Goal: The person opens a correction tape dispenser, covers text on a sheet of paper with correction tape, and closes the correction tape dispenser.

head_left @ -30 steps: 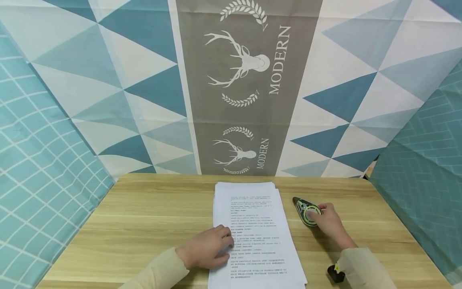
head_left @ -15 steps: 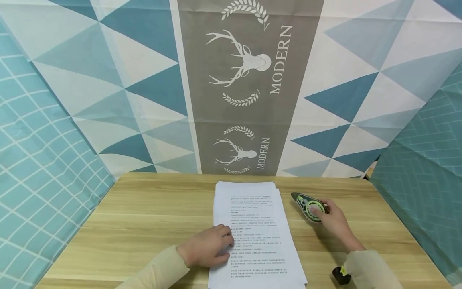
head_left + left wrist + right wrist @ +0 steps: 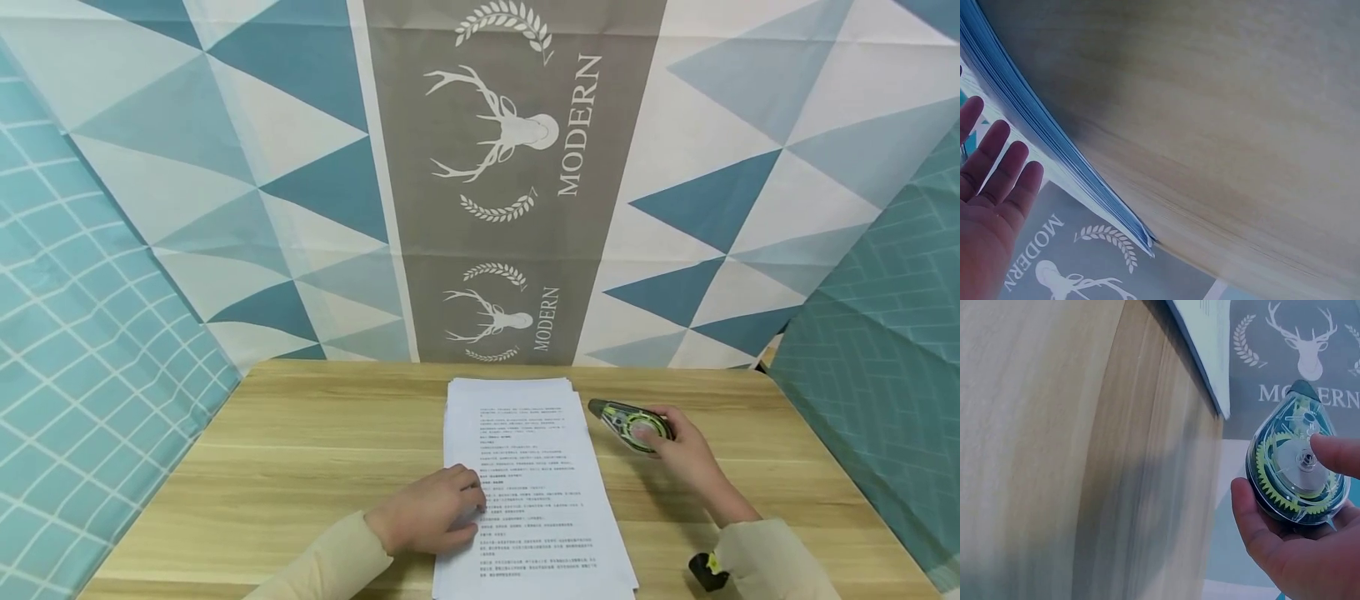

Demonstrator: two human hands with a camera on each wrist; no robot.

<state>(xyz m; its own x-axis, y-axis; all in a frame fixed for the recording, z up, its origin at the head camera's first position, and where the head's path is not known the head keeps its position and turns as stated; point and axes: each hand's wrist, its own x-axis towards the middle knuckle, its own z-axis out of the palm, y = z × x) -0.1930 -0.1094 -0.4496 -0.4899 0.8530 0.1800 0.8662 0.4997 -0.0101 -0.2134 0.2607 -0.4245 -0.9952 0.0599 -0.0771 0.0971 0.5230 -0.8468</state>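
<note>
The right hand, to the right of the paper stack, pinches a correction tape by its round end, thumb on the clear face and fingers around the back and side. The tape is just beyond the stack's right edge, near its far corner, looking lifted off the table, its narrow tip pointing toward the paper. That hold seems sound: it leaves the tip free, and keeping the thumb firm on the smooth case should stop it twisting.

The left hand rests on the left edge of the paper stack, nearer its close end, fingers relaxed and gripping nothing. Light, even pressure there would be best; the pile looks loose, with uneven edges, so a sideways push could slide the upper sheets.

The table spreads to either side of the stack. A small dark object shows at the right cuff, right of the stack's near end; beyond the stack's far end rises a patterned wall covering.
</note>
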